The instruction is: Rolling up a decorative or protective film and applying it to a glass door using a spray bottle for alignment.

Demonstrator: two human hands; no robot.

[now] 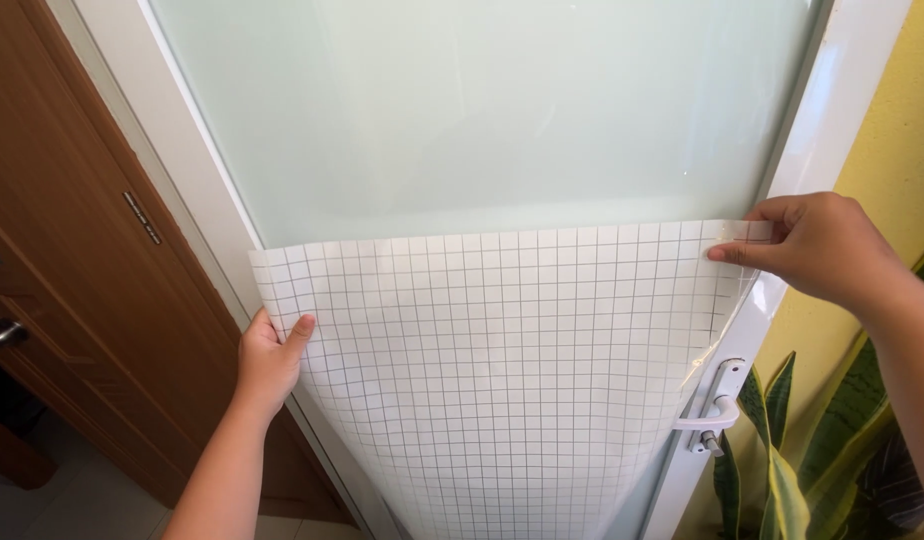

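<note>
Peeling seems to be the step in hand: a gridded white sheet (pixel 502 370) hangs loose across the frosted glass door (pixel 482 110), its top edge curled away from the pane, and the person holds it by both sides. The left hand (pixel 270 358) has its grip closed on the sheet's left edge, thumb on the front and fingers tucked behind, low beside the white door frame (pixel 197 200). The right hand (pixel 817 245) pinches the upper right corner between thumb and fingertips (pixel 727 253), higher up and right at the frame's other side.

The sheet sits over the lower half of the glass, bowing outward in the middle; above its top edge the pane shows bare and pale green. I can't tell whether a thin clear film stays on the glass beneath it.

Judging by the slack, the next move calls for even tension from both hands, so the sheet comes down level and doesn't crease or tear at the pinched corner. The white door handle (pixel 717 405) stands just under the right edge and could snag it. A brown wooden door (pixel 72 250) is on the left, a green plant (pixel 812 470) on the right.
</note>
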